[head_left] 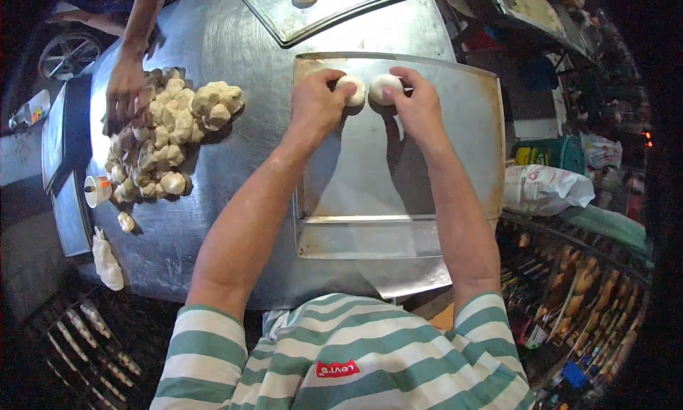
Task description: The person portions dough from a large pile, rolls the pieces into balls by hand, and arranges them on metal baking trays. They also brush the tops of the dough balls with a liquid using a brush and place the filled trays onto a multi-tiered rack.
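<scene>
Two smooth, round white dough balls hang close side by side above the far part of a metal baking tray [370, 189]. My left hand [318, 100] pinches one dough ball [353, 90] between thumb and fingers. The other dough ball [384, 88] is gripped the same way by my right hand [418, 104]. Shadows of both hands fall on the tray below. Whether the balls touch the tray is hard to tell. On the left lies a heap of dough lumps [171, 122], where another person's hand [128, 97] reaches in from the far side.
A second tray [341, 15] with several dough balls stands on the metal table [242, 47] at the back. A small white tub [97, 191] and a loose dough piece [126, 221] sit by the heap. At right are a white plastic bag [544, 189] and racks of bread [583, 289].
</scene>
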`<state>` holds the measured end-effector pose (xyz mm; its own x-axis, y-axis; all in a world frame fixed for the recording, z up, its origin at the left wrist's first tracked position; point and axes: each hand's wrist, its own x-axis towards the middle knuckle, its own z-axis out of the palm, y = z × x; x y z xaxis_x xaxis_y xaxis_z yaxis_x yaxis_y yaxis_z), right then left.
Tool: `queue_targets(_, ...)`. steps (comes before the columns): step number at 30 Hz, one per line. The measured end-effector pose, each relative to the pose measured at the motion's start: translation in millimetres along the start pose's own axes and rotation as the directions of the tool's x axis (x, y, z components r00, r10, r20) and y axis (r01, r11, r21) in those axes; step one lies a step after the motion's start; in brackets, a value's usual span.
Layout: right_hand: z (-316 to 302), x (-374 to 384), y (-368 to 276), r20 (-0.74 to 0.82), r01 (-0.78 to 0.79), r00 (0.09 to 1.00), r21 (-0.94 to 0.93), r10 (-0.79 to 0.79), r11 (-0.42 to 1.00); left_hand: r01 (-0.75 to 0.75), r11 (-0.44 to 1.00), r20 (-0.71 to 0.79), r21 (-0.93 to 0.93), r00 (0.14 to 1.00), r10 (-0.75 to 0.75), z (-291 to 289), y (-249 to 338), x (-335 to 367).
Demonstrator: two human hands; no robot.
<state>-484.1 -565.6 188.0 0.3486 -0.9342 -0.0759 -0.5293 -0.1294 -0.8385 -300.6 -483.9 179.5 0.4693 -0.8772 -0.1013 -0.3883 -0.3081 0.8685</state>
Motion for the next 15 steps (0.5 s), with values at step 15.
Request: queue_targets(15,180,-56,-132,0.049,0.329,0.942,0.068,-0.332,0.942,-0.064,0.860,-0.300,0.507,0.922,0.246,-240,-87,-20)
